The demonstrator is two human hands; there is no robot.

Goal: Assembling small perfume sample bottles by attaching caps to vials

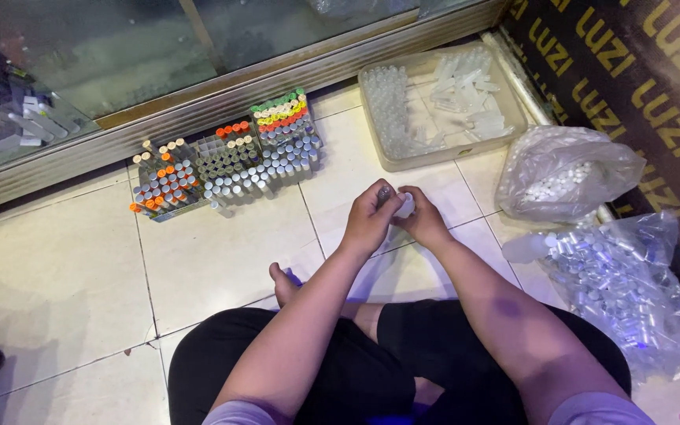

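I sit cross-legged on a tiled floor. My left hand (pixel 369 214) and my right hand (pixel 425 218) meet in front of my knees, both closed around one small clear vial (pixel 404 205) with a dark cap end toward the left hand. The vial is mostly hidden by my fingers. Ahead on the floor stand racks of small capped vials (pixel 230 161) with silver, orange, green and red tops.
A clear plastic tray (pixel 442 102) of empty clear vials lies at the back right. A bag of white caps (pixel 564 173) and a bag of silver parts (pixel 623 283) lie to my right. A glass display case (pixel 120 63) runs along the back, a dark printed mat at right.
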